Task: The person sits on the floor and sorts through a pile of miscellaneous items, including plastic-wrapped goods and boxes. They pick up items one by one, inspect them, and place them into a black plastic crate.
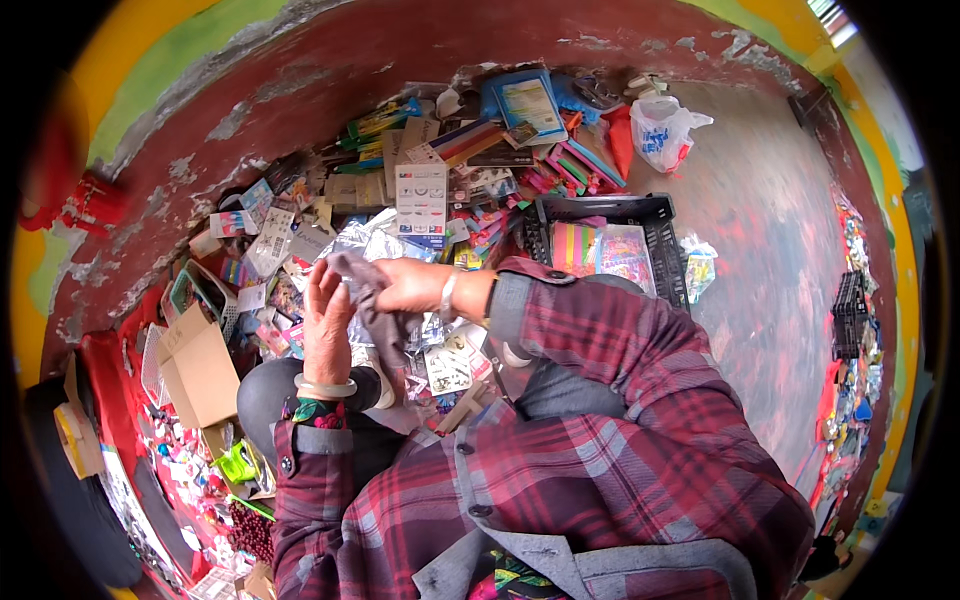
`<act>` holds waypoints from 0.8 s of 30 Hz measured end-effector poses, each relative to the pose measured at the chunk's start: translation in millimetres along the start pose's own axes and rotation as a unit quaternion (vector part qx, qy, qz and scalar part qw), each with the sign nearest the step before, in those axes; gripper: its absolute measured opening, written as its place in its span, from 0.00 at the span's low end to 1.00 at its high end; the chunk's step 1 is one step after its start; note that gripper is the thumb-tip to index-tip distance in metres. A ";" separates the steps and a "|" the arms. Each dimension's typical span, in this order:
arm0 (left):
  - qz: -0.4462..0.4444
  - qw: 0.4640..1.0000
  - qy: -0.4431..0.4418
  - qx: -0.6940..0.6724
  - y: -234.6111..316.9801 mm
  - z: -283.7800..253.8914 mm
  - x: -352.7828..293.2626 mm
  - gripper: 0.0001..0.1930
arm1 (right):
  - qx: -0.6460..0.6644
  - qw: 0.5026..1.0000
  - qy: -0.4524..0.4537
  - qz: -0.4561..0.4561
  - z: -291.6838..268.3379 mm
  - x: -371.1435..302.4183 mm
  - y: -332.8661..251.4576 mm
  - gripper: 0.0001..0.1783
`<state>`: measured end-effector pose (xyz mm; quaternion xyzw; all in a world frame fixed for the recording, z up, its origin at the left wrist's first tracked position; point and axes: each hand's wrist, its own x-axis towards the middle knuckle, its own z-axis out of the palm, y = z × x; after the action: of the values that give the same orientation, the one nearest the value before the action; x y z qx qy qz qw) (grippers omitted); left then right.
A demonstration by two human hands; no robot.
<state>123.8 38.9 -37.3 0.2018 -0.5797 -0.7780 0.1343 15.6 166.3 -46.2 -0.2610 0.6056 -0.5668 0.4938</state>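
The right hand clutches the dark cloth, left of the black crate — left hand at its edge, grip impossible to tell — and it looks mid-job, cloth not yet set down.

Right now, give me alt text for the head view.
A person's right hand grips a dark cloth close to the raised left hand, above a jumbled heap of packaged goods. A black crate stands at the heap's right, a cardboard box at the left.

A crumpled grey-purple cloth hangs in loose folds from the right fingers.
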 end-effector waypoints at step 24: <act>-0.180 0.977 0.052 -0.098 10.3 -17.6 6.9 0.12 | 0.493 0.660 0.565 0.044 -298.7 104.6 226.9 0.16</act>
<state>125.7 17.9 -32.8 0.3290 -0.4471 -0.8307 0.0410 -235.4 252.9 -331.0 0.4179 0.4106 -0.7986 0.1377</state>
